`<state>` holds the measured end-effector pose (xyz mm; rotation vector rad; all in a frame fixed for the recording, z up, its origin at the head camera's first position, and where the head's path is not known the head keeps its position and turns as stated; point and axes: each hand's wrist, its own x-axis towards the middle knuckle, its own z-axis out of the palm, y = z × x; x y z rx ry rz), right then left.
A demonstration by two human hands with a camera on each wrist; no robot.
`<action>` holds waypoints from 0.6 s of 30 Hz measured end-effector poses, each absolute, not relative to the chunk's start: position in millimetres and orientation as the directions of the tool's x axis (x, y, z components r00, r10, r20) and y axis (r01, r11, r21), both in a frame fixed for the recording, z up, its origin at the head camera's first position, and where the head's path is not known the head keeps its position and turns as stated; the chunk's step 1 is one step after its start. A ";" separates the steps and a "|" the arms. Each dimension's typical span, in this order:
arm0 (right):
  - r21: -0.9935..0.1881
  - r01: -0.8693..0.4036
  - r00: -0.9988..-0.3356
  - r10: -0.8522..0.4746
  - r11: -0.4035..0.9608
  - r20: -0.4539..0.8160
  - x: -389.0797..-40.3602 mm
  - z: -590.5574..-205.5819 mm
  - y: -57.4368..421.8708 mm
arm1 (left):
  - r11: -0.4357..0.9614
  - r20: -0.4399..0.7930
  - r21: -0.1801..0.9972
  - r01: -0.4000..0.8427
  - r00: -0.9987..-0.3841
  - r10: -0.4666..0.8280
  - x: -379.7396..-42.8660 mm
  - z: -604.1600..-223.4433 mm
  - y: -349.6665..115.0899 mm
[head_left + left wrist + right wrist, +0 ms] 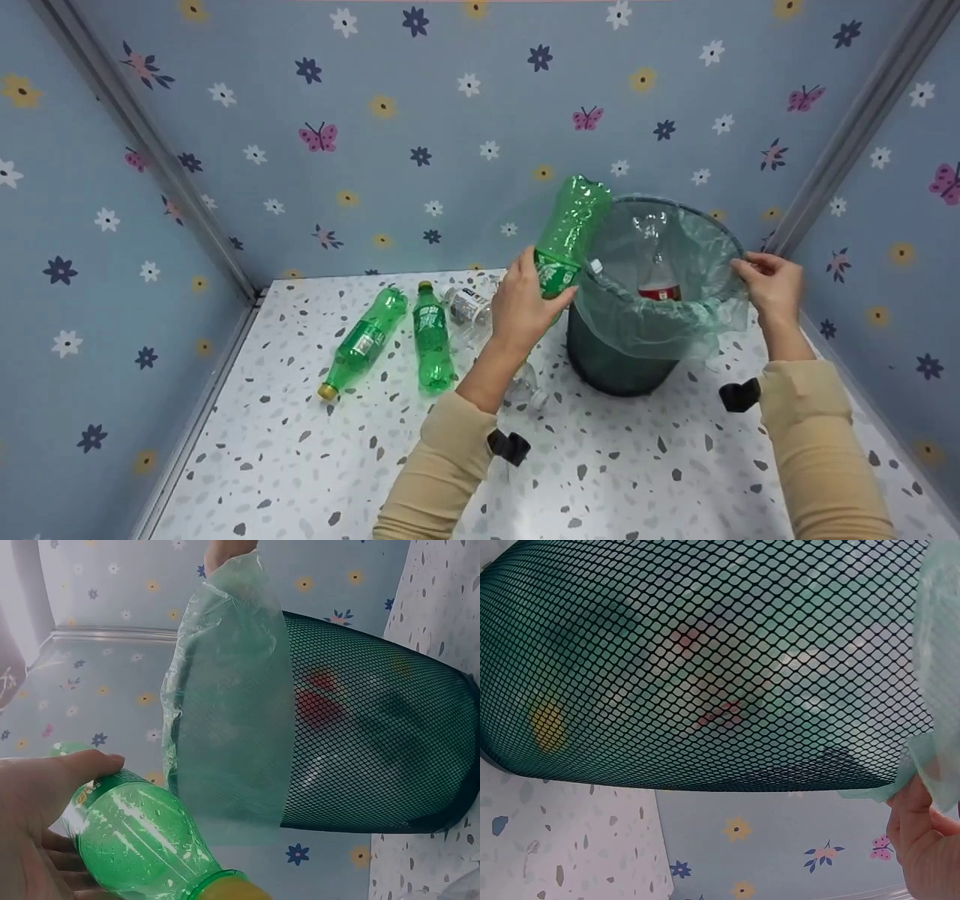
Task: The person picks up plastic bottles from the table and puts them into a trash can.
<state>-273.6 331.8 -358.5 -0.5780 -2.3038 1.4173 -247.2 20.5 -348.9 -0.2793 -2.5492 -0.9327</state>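
Observation:
My left hand (525,306) grips a green plastic bottle (574,221) around its label, beside the left rim of a mesh bin. In the left wrist view the bottle's yellow cap (229,888) points down and its base is up. The dark mesh bin (622,371) is lined with a thin green plastic bag (645,334) folded over its rim. At the right side of that rim, my right hand (772,289) pinches the bag's edge. A clear bottle with a red label (656,262) stands inside the bin, and a white cap (596,266) shows near its left rim.
Two green bottles (367,341) (433,337) lie on the speckled white surface (300,465) to the left. Clear bottles (469,307) (527,386) lie nearer the bin, partly behind the left arm. Flowered blue panels (420,150) enclose the back and sides.

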 end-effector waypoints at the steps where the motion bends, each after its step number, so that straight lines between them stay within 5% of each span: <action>1: -0.900 0.148 -0.847 0.523 0.410 0.099 -273.8 -358.5 332.0 | 0.768 0.448 0.552 0.325 -0.892 0.055 -248.8 -345.6 23.3; 18: -0.899 0.142 -0.853 0.512 0.415 0.101 -273.7 -357.9 332.3 | 0.911 0.417 0.163 0.378 -0.864 0.284 -268.4 -310.2 73.1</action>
